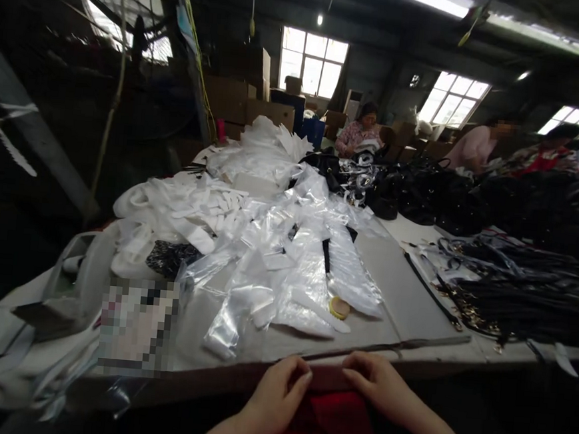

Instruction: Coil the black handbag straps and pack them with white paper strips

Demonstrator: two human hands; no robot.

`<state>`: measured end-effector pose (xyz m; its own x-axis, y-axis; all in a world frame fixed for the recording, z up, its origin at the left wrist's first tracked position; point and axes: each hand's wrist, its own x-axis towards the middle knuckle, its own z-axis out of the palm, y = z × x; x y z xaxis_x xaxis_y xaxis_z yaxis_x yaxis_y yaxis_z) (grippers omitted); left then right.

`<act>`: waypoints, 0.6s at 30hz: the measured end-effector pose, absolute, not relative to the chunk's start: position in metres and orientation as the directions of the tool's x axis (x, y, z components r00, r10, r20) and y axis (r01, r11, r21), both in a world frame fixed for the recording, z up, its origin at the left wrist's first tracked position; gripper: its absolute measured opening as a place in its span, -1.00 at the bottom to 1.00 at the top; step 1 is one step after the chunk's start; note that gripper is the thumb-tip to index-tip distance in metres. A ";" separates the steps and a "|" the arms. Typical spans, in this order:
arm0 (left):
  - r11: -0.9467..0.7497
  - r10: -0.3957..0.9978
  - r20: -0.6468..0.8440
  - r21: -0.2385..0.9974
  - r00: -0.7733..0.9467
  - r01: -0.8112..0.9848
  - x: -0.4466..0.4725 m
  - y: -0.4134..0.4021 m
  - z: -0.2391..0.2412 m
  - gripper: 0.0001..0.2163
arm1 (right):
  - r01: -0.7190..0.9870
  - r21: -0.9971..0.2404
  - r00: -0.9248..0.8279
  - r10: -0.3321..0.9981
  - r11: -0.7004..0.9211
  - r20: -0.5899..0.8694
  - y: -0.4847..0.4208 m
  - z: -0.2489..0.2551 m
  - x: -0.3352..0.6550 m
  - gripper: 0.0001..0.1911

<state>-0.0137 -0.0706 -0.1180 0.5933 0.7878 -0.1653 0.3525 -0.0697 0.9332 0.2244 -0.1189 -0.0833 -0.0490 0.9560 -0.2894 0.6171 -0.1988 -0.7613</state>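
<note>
My left hand and my right hand have thumbs and fingers curled close; I can't tell if they pinch the soft, dark red cloth between them. The cloth is by the near edge of the long, pale grey table. Past it, I see shiny, clear plastic bags and a small, round, yellow-rimmed thing.

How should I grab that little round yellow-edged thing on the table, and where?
Pinch the round yellow-edged thing by opposite edges, probably coming from the near right with the right hand. Its small round outline suits a thumb-and-finger pinch, and bare table shows on that side, while plastic wrapping crowds its left and far side.
</note>
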 end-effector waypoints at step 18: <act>-0.706 0.548 0.702 0.096 0.456 0.701 0.025 -0.003 -0.183 -0.37 | 0.594 -0.719 0.421 0.901 -0.362 -0.105 -0.091 -0.102 0.399 -0.65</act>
